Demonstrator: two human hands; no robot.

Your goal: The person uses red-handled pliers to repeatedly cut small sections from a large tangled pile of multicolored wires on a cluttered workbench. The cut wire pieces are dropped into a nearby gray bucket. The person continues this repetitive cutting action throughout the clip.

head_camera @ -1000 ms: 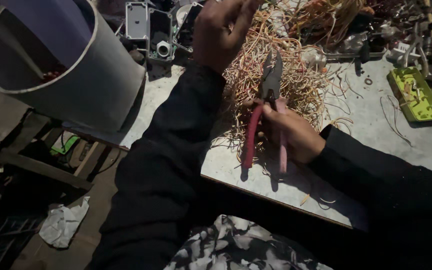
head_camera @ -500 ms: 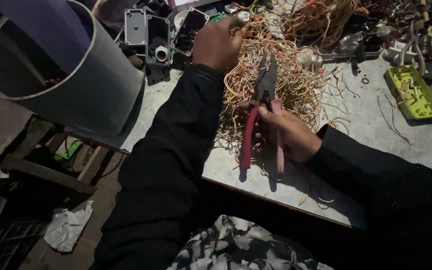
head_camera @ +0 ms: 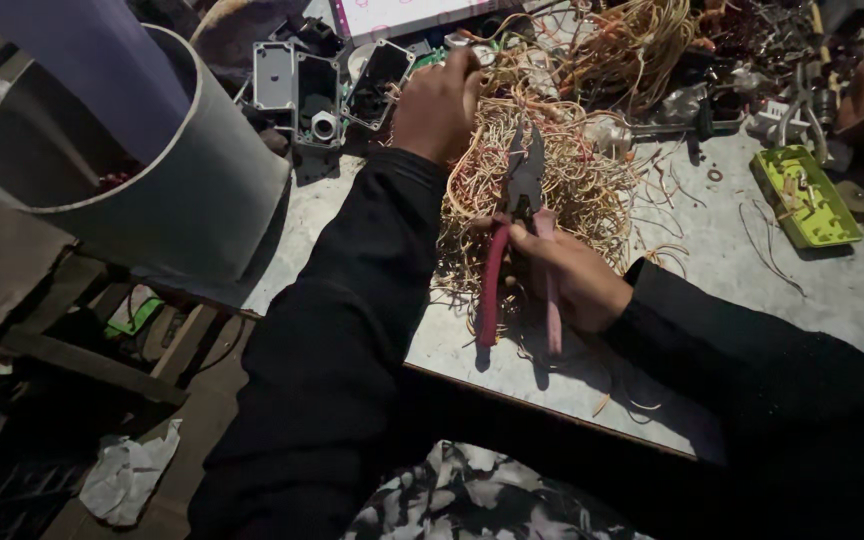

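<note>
One grey worktable (head_camera: 742, 290) carries everything, and a large grey plastic pipe (head_camera: 167, 190) stands at its left edge. A heap of pale stripped wires (head_camera: 552, 190) sprawls across the middle. Black open casings (head_camera: 317, 85) lie behind it; a green tray (head_camera: 805, 198) sits well to the right. The right hand (head_camera: 572, 280) is closed around red-handled pliers (head_camera: 514, 250) resting on the heap. The left hand (head_camera: 439, 105) pinches wires at the heap's far edge.

White pink-edged panel (head_camera: 402, 15) — top edge
</note>
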